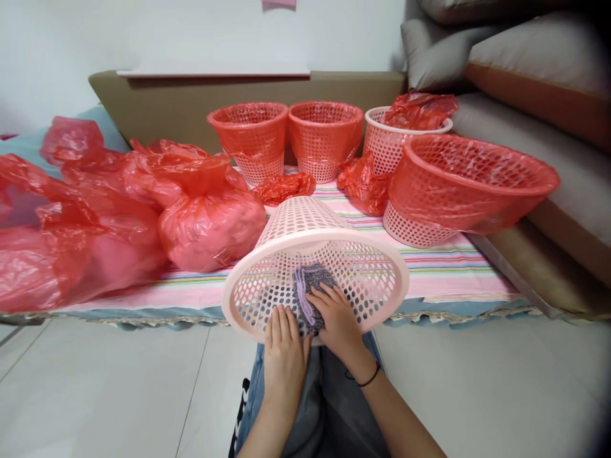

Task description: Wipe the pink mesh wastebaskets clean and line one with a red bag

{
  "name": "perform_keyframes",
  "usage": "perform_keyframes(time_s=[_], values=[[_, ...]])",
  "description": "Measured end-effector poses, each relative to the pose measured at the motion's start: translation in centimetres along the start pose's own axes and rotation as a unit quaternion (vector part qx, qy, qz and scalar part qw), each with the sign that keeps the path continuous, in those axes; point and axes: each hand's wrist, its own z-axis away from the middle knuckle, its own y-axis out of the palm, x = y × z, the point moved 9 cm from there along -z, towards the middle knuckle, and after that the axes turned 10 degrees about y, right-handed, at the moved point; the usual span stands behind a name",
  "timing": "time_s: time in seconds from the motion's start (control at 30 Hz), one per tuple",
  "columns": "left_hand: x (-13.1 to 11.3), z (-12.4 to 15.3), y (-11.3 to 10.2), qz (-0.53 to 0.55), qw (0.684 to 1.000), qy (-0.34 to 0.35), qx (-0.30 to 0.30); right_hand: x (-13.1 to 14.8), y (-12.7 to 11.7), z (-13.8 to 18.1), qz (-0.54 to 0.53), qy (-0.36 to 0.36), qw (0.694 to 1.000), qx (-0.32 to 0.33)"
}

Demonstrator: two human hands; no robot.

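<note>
A pale pink perforated plastic wastebasket (312,238) lies tipped on its side at the edge of the cloth-covered seat, its mouth facing me. My left hand (286,343) holds its lower rim, the fingers reaching inside along the wall and pressed together. Inside the basket, my right hand (338,321) presses a folded grey cloth with lilac edges (309,292) against the lower wall. Its fingers lie over the cloth, and the palm side is hidden. A dark band circles the right wrist.
Red-bagged baskets (248,127) stand behind and to the right (458,184). A pink basket (382,149) holds crumpled red plastic. Filled red bags (212,222) crowd the left. Grey cushions (539,57) are piled right. Striped cloth (449,264) covers the seat above tiled floor (119,394).
</note>
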Motion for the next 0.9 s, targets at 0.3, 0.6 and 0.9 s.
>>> perform_keyframes(time_s=[0.3,0.6,0.9], values=[[-0.4,-0.6,-1.1,0.008,0.999,-0.03,-0.008,-0.9,-1.2,-0.2,-0.1,0.019,0.993,-0.066],[-0.9,-1.2,-1.4,-0.048,0.998,-0.03,0.023,-3.5,-2.0,-0.3,-0.261,0.031,0.952,-0.159],[-1.0,-0.8,-0.5,-0.042,0.999,-0.014,0.017,-3.6,-1.9,-0.3,-0.268,0.036,0.949,-0.161]])
